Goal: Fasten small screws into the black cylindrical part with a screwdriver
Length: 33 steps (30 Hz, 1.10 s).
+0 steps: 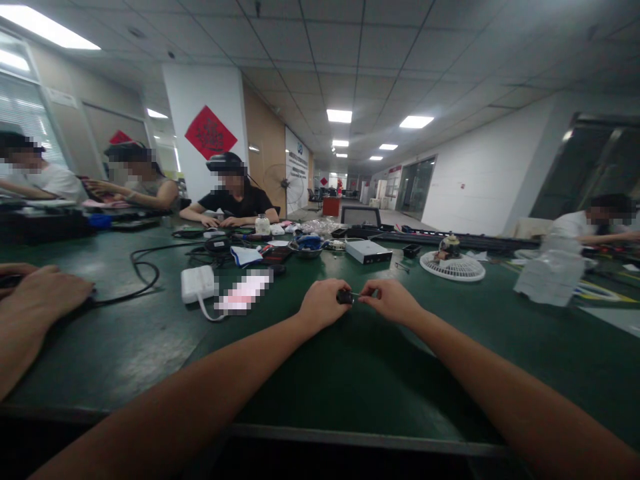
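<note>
Over the green table, my left hand is closed around a small black part. My right hand pinches a thin, light-coloured piece whose other end reaches the black part. The two hands are a short distance apart, and the thin piece spans the gap between them. What exactly the black part and the thin piece are is too small to tell. Beyond my hands lies a silver-white box.
A white fan grille and clear plastic packaging are at the right. Left of my hands are a white adapter, a black cable and another person's hands. Cluttered parts line the back; more people sit around.
</note>
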Available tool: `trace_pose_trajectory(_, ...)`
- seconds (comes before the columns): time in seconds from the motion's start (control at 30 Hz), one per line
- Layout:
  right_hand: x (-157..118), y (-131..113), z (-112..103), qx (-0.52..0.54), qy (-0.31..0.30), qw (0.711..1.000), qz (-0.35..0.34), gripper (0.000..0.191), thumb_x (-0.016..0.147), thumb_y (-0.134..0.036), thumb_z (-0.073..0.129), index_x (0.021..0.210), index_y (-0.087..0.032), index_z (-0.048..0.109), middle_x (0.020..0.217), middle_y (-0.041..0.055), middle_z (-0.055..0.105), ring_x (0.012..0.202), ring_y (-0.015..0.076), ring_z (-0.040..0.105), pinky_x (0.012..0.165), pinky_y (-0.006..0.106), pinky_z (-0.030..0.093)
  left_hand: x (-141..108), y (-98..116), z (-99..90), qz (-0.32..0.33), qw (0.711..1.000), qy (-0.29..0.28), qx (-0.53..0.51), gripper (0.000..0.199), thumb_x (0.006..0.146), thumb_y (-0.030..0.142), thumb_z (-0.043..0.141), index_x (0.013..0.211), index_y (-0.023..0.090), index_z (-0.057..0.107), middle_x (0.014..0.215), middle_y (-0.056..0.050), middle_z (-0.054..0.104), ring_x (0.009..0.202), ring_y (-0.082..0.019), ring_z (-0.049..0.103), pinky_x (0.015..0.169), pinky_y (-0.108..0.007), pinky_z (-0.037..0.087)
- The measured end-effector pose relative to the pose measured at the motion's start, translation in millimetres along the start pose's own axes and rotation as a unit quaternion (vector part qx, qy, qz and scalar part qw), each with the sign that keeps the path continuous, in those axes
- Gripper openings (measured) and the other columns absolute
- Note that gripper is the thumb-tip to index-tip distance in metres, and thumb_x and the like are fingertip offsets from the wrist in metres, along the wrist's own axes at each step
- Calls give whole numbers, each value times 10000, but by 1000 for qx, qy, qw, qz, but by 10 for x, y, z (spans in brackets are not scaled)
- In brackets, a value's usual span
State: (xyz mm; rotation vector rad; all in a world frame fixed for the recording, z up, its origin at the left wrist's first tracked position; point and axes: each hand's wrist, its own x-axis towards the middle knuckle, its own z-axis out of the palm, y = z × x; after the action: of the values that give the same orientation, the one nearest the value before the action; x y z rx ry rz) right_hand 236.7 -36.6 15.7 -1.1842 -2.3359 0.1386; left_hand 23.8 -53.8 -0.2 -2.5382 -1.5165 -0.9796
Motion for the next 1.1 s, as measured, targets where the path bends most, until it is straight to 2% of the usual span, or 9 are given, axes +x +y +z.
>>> trace_pose_trajectory(0.13,-13,-11,-23,-51,-8,999,2,171,874,-350,656,906,-250,792,855,21,766,724,176,638,632,277,386,5,-41,3,-13,1000,8,-3,292,752,285,742,1038,226,736,1019,-44,736,910,-225,672,812,-318,513)
trace_pose_trajectory(0.37,-22,-89,-23,-134,-8,990,-30,243,920,-333,581,1018,-276,796,957,44,777,872,227,676,738,304,433,-1,-1,-5,26,999,-19,-12,300,758,297,741,1053,240,739,1021,-41,734,937,-230,671,860,-327,510)
trace_pose_trajectory(0.5,-43,-124,-17,-183,-44,981,-41,266,918,-311,558,1030,-279,798,959,71,777,868,248,681,739,317,442,-6,6,-13,29,999,-14,2,284,765,264,720,1048,249,743,1026,-41,728,962,-237,667,902,-352,501)
trace_pose_trajectory(0.6,-56,-143,-15,-178,-64,980,-60,258,909,-314,566,1011,-276,799,942,69,776,852,247,682,741,318,447,-7,-3,-24,34,999,-15,-1,276,756,227,714,1029,248,750,1025,-38,725,965,-228,666,909,-339,500)
trace_pose_trajectory(0.8,-35,-141,-41,-129,-21,991,-37,283,937,-316,529,1054,-274,783,1003,50,778,913,237,688,781,309,450,-6,-4,-32,34,999,-8,-24,303,774,257,721,1076,246,745,1046,-44,719,963,-221,664,874,-317,512)
trace_pose_trajectory(0.9,-35,-130,-30,-160,-39,986,-17,271,918,-302,538,1006,-277,793,954,63,782,854,248,692,714,311,438,-10,8,-24,49,999,-9,-20,300,765,248,723,1064,251,750,1048,-40,721,968,-220,664,899,-325,502)
trace_pose_trajectory(0.97,-44,-131,-18,-168,-63,983,-27,255,901,-286,550,964,-279,797,908,62,780,813,242,690,687,303,425,-13,15,-23,54,998,-11,-13,279,767,229,707,1041,252,755,1035,-36,724,971,-216,664,915,-327,495)
trace_pose_trajectory(1.1,-47,-141,-18,-131,-65,988,-44,251,909,-297,549,992,-278,785,897,44,775,802,218,685,684,283,410,-19,29,-29,50,998,-16,-17,272,784,258,701,1051,248,753,1020,-38,725,954,-210,668,902,-312,498)
